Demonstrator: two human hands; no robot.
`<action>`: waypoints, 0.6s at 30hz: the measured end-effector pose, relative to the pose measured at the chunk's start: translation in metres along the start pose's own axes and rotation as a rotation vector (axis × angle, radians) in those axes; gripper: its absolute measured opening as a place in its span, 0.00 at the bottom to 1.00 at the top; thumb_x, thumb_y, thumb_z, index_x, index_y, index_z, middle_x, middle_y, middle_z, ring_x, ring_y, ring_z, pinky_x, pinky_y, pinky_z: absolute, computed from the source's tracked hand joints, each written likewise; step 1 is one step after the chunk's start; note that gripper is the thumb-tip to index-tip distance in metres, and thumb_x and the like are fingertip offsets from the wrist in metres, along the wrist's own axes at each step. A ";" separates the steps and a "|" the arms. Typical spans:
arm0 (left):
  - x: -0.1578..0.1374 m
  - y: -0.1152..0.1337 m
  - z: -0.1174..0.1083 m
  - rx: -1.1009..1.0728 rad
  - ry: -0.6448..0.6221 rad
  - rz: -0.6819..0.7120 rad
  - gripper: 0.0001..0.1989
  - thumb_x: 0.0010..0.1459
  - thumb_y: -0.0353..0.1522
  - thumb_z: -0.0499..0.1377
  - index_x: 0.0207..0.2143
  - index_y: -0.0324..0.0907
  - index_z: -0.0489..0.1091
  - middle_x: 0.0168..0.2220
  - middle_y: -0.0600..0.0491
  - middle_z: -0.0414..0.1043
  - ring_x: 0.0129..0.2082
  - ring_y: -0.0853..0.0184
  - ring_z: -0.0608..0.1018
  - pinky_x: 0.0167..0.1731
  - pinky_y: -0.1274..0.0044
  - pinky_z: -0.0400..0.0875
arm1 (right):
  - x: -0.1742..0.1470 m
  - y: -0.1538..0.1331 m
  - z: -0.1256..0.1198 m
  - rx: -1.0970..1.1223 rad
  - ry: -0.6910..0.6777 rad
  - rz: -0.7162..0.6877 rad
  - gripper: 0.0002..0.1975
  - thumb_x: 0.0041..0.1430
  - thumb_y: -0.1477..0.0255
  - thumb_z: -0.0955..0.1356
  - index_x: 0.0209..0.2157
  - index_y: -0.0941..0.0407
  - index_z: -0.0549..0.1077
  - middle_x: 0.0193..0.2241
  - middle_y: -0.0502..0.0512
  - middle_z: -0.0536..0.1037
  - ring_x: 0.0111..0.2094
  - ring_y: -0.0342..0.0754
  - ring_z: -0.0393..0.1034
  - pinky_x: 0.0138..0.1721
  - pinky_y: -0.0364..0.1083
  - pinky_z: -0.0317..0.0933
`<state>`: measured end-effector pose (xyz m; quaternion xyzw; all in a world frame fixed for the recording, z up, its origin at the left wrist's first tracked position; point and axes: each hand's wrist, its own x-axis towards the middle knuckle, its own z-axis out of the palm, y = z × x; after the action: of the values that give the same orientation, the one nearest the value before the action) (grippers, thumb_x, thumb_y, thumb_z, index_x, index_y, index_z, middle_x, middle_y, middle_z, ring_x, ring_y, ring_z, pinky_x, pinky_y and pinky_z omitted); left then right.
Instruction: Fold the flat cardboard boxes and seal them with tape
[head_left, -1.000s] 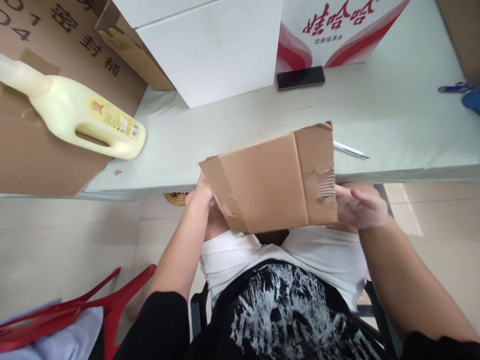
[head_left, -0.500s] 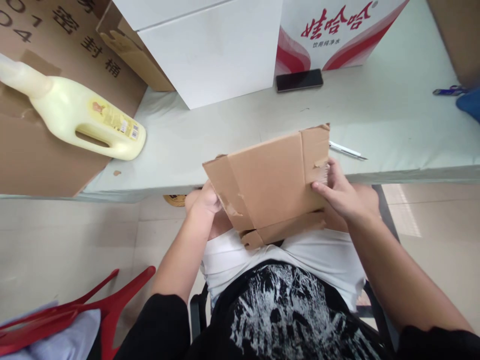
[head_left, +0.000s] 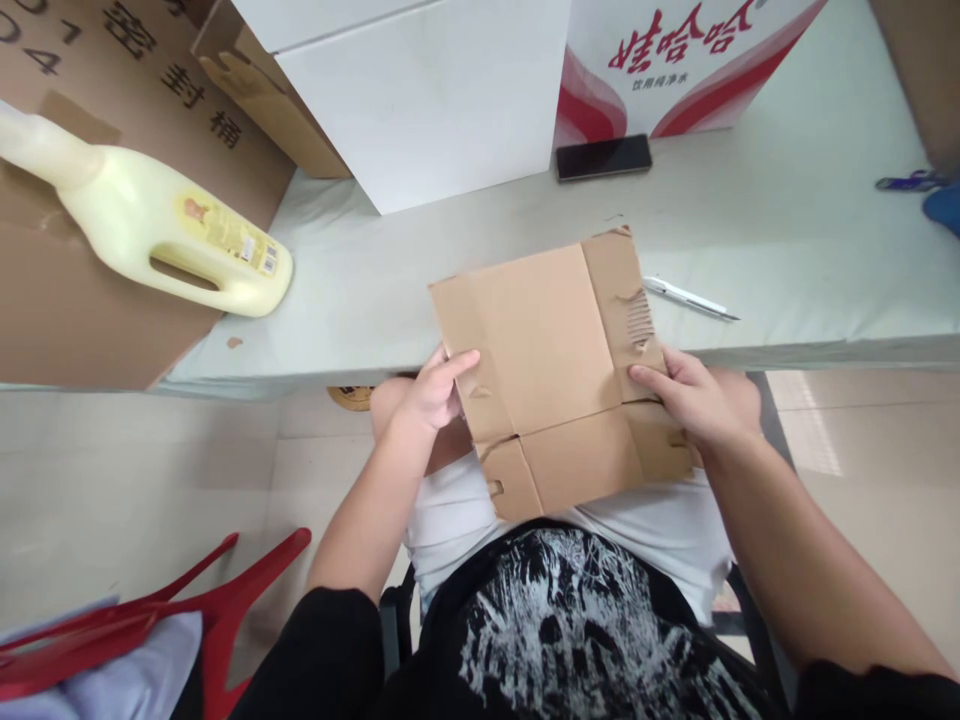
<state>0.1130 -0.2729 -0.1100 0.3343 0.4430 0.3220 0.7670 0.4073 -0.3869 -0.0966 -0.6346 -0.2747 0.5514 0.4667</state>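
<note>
You have the cardboard point(head_left: 551, 345) between your two hands, in front of you over your lap. Your left hand point(head_left: 439, 390) has its grip pinching the left edge, thumb lying on the face toward you and the other fingers mostly hidden behind. Your right hand point(head_left: 694, 395) pinches the opposite edge in the same manner, its thumb on the side flap just below a torn, ridged patch (the rough ribs show plainly there). So the cardboard spans the gap between both grips, each one holding it a little below the middle of its side.

The sheet sits slightly askew, its right side higher than its left, with creases marking off the side flaps and a strip along the bottom. That lower strip reaches over your white shorts point(head_left: 461, 515); whether it touches them, you cannot tell from this angle. The upper part overlaps the front of the tabletop point(head_left: 360, 310) in view.

Just beyond the right edge of the cardboard, a white pen-like tool point(head_left: 694, 298) lies on the tabletop, near your right hand. Farther back, a dark phone point(head_left: 604, 158) lies before the red-and-white box point(head_left: 675, 75).
</note>
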 end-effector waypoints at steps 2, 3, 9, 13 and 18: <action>0.005 0.000 0.000 -0.034 0.067 0.045 0.27 0.43 0.38 0.72 0.46 0.44 0.71 0.43 0.48 0.83 0.50 0.52 0.83 0.49 0.63 0.81 | -0.001 0.004 -0.009 0.128 0.026 0.014 0.14 0.50 0.57 0.76 0.34 0.50 0.79 0.36 0.52 0.84 0.43 0.58 0.80 0.47 0.54 0.75; 0.008 0.001 -0.001 -0.062 0.105 0.075 0.24 0.45 0.38 0.71 0.45 0.44 0.72 0.44 0.49 0.83 0.51 0.53 0.83 0.50 0.64 0.81 | -0.001 0.008 -0.014 0.194 0.039 0.011 0.15 0.51 0.54 0.75 0.34 0.49 0.78 0.35 0.52 0.84 0.43 0.59 0.80 0.47 0.55 0.75; 0.025 0.003 -0.003 -0.201 0.250 0.230 0.18 0.53 0.38 0.68 0.45 0.45 0.71 0.51 0.50 0.80 0.59 0.57 0.78 0.53 0.68 0.79 | -0.005 0.031 -0.028 0.360 -0.211 0.059 0.33 0.41 0.39 0.74 0.42 0.48 0.77 0.40 0.55 0.84 0.42 0.56 0.81 0.48 0.60 0.75; 0.027 -0.002 0.011 -0.195 0.220 0.187 0.18 0.55 0.39 0.68 0.47 0.46 0.71 0.56 0.51 0.78 0.61 0.58 0.76 0.51 0.71 0.78 | -0.011 0.041 -0.005 0.331 -0.216 0.093 0.33 0.38 0.47 0.80 0.43 0.48 0.75 0.37 0.52 0.84 0.37 0.51 0.81 0.42 0.53 0.77; 0.025 -0.004 0.027 -0.218 0.092 0.135 0.23 0.52 0.39 0.72 0.48 0.47 0.70 0.52 0.53 0.80 0.51 0.62 0.82 0.45 0.74 0.79 | -0.015 0.047 0.012 0.261 -0.115 0.079 0.23 0.46 0.51 0.78 0.36 0.51 0.73 0.29 0.53 0.81 0.30 0.52 0.79 0.33 0.51 0.76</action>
<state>0.1481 -0.2616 -0.1146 0.2630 0.4167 0.4342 0.7541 0.3843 -0.4158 -0.1316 -0.5462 -0.2015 0.6357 0.5069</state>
